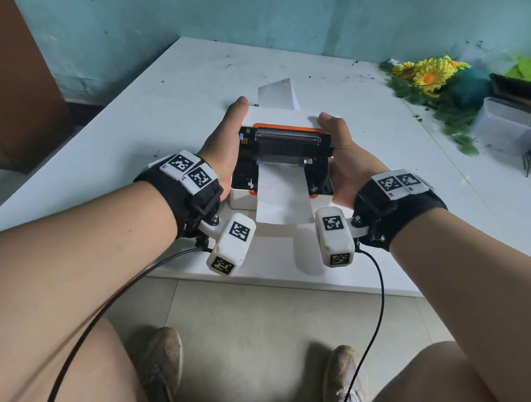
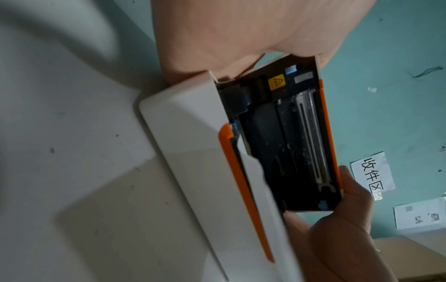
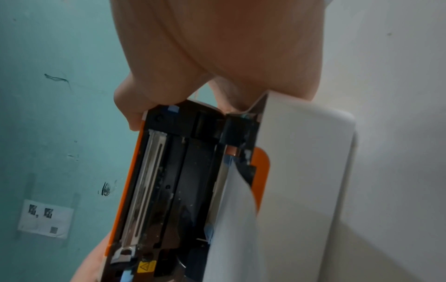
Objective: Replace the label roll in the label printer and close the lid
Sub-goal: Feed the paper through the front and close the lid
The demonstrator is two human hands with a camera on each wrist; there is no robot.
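A white label printer [image 1: 242,199] with orange trim stands on the white table [image 1: 136,149] near its front edge. Its lid [image 1: 286,138] is half raised, and the black print mechanism shows underneath [image 2: 301,143] [image 3: 169,181]. A white strip of label paper [image 1: 281,198] [image 3: 231,229] runs out of the front slot towards me. More white label paper [image 1: 277,94] rises behind the printer. My left hand [image 1: 227,136] [image 2: 229,38] grips the lid's left end, thumb on top. My right hand [image 1: 342,149] [image 3: 217,47] grips its right end, its fingers [image 2: 347,190] curled round the lid edge.
Artificial sunflowers [image 1: 427,74] and a clear plastic box [image 1: 508,125] lie at the table's right. A brown board [image 1: 17,77] stands at the left. The teal wall [image 1: 269,14] is close behind the table. The table's front edge [image 1: 284,282] is just under my wrists.
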